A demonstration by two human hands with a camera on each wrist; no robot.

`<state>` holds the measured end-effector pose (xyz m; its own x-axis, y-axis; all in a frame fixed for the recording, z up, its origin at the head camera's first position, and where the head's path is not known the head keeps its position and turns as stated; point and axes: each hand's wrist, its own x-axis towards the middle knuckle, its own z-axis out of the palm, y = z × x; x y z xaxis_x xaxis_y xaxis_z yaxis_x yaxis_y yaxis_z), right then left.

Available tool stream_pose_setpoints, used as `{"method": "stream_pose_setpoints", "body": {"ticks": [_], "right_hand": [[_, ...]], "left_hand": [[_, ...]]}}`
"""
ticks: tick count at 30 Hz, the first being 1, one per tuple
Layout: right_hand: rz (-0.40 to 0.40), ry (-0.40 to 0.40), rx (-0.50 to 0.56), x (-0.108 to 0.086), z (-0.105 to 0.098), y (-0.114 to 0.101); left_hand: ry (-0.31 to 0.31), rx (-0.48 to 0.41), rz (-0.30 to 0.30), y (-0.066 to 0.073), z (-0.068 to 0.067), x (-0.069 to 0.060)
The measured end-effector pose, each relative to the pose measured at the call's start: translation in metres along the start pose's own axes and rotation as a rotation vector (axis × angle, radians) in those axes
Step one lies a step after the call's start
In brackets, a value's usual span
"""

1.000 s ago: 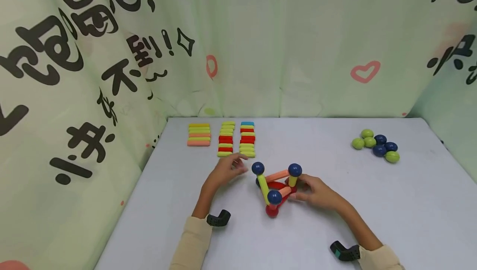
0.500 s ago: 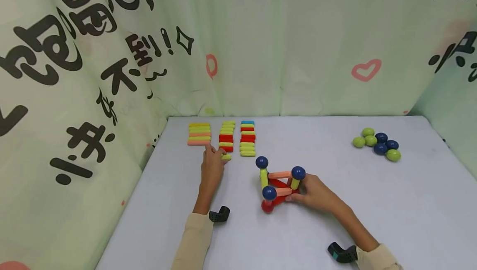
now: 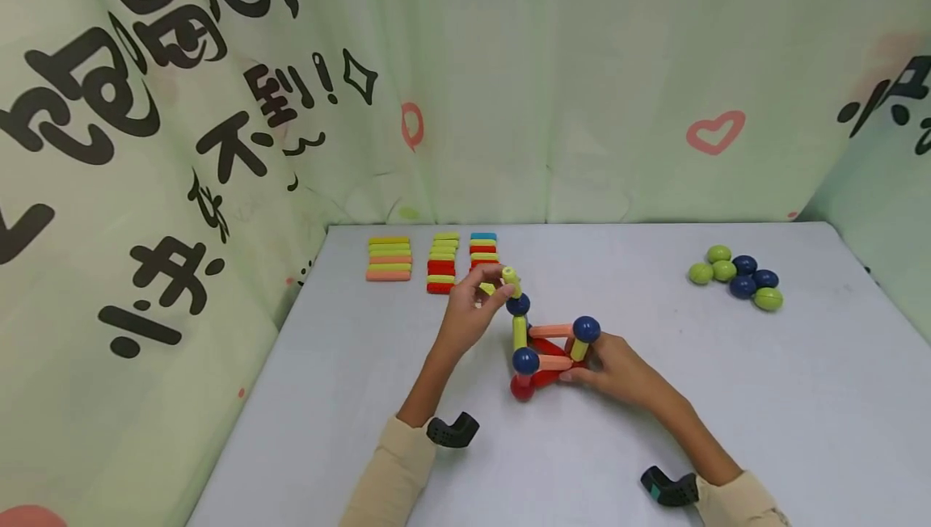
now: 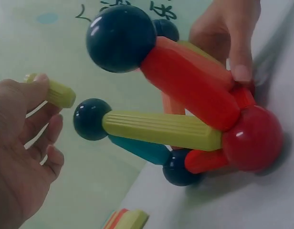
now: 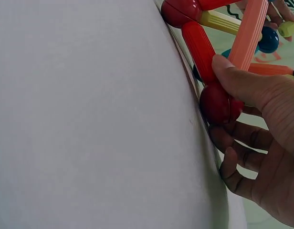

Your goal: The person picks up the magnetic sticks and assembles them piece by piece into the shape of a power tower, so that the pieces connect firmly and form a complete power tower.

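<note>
My left hand (image 3: 465,313) pinches a yellow-green magnetic rod (image 4: 61,94) between thumb and fingers. One end of the rod points at a dark blue ball (image 4: 92,119) on the upper part of a ball-and-rod frame; a small gap shows between them in the left wrist view. The frame stands on the table, with red balls (image 3: 522,387) and red rods low down, and blue balls, salmon rods (image 3: 553,331) and yellow-green rods above. At its right side, my right hand (image 3: 625,369) grips the frame low down, thumb by a red rod (image 5: 199,50) and fingers around a red ball (image 5: 216,104).
Three columns of coloured rods lie at the back left: one with salmon rods (image 3: 389,260), a middle one with red rods (image 3: 440,267), and one topped by a blue rod (image 3: 483,236). Loose green and blue balls (image 3: 743,288) lie back right. A curtain (image 3: 618,90) hangs behind the table.
My left hand picked up a yellow-green rod from the middle column and carried it right, to the frame's far-left blue ball. My right hand stays on the frame, which has turned slightly.
</note>
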<state>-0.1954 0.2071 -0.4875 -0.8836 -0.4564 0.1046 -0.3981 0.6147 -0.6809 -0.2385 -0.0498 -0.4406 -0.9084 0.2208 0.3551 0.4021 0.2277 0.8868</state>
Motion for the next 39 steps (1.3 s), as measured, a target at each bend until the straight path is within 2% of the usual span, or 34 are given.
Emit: {"method": "stream_pose_setpoints", "body": {"ticks": [3,10,13,19,24,28,31,34,37,39], "right_hand": [[-0.016,-0.005,0.026,0.0,-0.002,-0.001],[-0.05,0.035,0.058,-0.002,-0.004,-0.001],[-0.096,0.071,0.043,-0.003,-0.003,0.0],[-0.161,0.119,0.031,-0.005,-0.002,0.001],[-0.139,0.115,0.043,-0.005,-0.001,0.0],[-0.121,0.088,0.043,-0.004,0.002,-0.003],[-0.107,0.07,0.041,-0.005,0.002,-0.005],[-0.082,0.058,0.038,-0.007,0.001,-0.004],[-0.046,0.042,0.025,-0.008,0.001,-0.003],[-0.026,0.035,0.016,-0.008,0.001,-0.002]], "left_hand": [[-0.037,0.072,0.026,0.0,0.008,-0.001],[-0.133,0.105,0.053,-0.007,0.015,0.001],[-0.204,0.182,0.104,-0.005,0.016,0.002],[-0.341,0.378,0.244,0.003,0.019,0.004],[-0.394,0.447,0.305,0.009,0.023,0.005],[-0.4,0.475,0.31,0.013,0.027,0.004],[-0.395,0.469,0.277,0.014,0.029,0.003],[-0.373,0.417,0.233,0.01,0.029,0.003],[-0.28,0.324,0.163,0.001,0.027,0.006],[-0.171,0.291,0.097,-0.008,0.023,0.008]]}}
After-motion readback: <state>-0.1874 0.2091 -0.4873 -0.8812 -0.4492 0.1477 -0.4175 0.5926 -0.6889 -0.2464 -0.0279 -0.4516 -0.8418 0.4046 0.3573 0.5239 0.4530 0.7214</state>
